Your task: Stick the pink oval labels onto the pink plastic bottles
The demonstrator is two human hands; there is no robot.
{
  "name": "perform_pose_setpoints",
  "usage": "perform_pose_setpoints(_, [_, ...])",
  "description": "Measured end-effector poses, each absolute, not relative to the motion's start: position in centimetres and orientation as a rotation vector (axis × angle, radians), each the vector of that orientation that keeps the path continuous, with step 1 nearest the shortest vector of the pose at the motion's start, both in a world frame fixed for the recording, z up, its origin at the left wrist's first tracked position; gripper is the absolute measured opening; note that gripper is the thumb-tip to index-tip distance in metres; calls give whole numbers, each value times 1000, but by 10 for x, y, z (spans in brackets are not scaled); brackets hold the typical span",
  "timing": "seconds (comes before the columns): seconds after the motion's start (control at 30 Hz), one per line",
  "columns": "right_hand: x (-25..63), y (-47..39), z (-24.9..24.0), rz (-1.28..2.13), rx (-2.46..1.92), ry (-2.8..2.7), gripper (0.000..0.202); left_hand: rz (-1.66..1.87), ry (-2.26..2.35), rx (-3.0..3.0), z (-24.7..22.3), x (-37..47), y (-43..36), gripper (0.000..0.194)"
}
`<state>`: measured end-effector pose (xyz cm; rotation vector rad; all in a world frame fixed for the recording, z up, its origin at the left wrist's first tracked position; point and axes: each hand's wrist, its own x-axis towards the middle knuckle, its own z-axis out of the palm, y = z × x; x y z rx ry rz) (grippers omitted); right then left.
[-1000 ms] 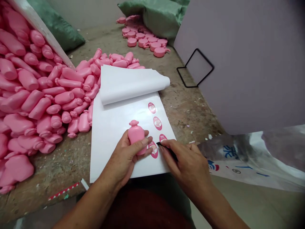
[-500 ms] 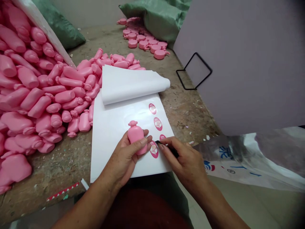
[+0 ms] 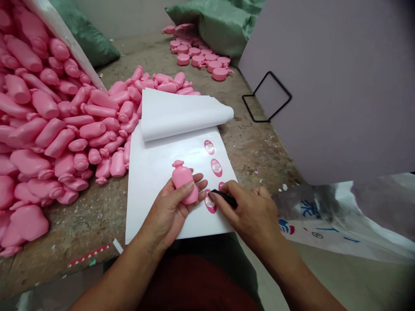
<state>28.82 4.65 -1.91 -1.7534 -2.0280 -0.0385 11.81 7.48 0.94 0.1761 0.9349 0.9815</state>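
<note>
My left hand point(image 3: 171, 205) is closed round a pink plastic toy bottle point(image 3: 183, 179), thumb across its front, its neck tilted up and away. Under both hands lies a white sticker sheet point(image 3: 145, 185) with its upper part folded back. Pink oval stickers run down its right side; one sticker point(image 3: 216, 167) lies above my right hand point(image 3: 244, 207). My right hand is closed on a slim black tool, perhaps tweezers point(image 3: 227, 198). The tip meets the edge of the lowest sticker point(image 3: 210, 204), which my fingers partly cover.
A heap of pink toy bottles point(image 3: 97, 116) spills from a white-edged container on the left. Pink round pieces point(image 3: 197, 59) lie at the back beside a green sack point(image 3: 220, 26). A grey panel with a black wire stand point(image 3: 267, 97) and clear plastic point(image 3: 317, 220) are at the right.
My right hand has turned, showing more of the black tool at the lowest sticker. The toy bottle in my left hand has shifted slightly up and left. My left fingers have spread a little.
</note>
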Motion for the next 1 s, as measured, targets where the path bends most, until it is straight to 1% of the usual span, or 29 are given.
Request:
perform_pose_setpoints(0.07, [290, 49, -16, 228, -1819, -1934, 27, 987, 939, 190, 10, 118, 74, 24])
perform_pose_setpoints(0.17, [297, 49, -5, 833, -1783, -1619, 31, 993, 964, 203, 11, 117, 74, 26])
perform_pose_setpoints(0.2, [300, 49, -1, 962, -1743, -1506, 32, 992, 971, 210, 12, 117, 75, 26])
perform_pose_setpoints(0.23, [303, 48, 2, 1021, -1718, -1421, 33, 991, 977, 217, 12, 116, 75, 26])
perform_pose_setpoints(0.27, [306, 47, 4, 1013, -1714, -1383, 33, 990, 980, 226, 12, 116, 75, 27])
perform_pose_setpoints(0.33, [310, 44, 4, 866, -1755, -1464, 30, 995, 983, 238, 12, 116, 75, 28])
perform_pose_setpoints(0.47, [311, 43, -6, 423, -1771, -1939, 22, 997, 986, 242, 12, 116, 73, 31])
perform_pose_setpoints(0.53, [308, 45, -11, 275, -1720, -2085, 22, 992, 978, 250, 12, 116, 72, 31])
perform_pose_setpoints(0.6, [305, 46, -13, 213, -1693, -2134, 25, 994, 964, 255, 11, 116, 72, 30])
perform_pose_setpoints(0.67, [301, 48, -12, 266, -1713, -2108, 28, 1002, 950, 243, 11, 116, 73, 26])
perform_pose_setpoints(0.7, [301, 48, -10, 367, -1733, -2056, 30, 1005, 946, 231, 11, 116, 74, 24])
perform_pose_setpoints(0.8, [302, 48, -3, 860, -1728, -1700, 33, 1011, 944, 208, 9, 115, 74, 22])
perform_pose_setpoints(0.87, [305, 46, 2, 1062, -1677, -1429, 34, 1006, 948, 233, 8, 115, 74, 22])
perform_pose_setpoints(0.93, [307, 45, 8, 1059, -1668, -1302, 33, 999, 947, 289, 8, 114, 73, 23])
perform_pose_setpoints(1.0, [306, 43, 15, 1027, -1674, -1313, 27, 989, 929, 342, 10, 115, 71, 26])
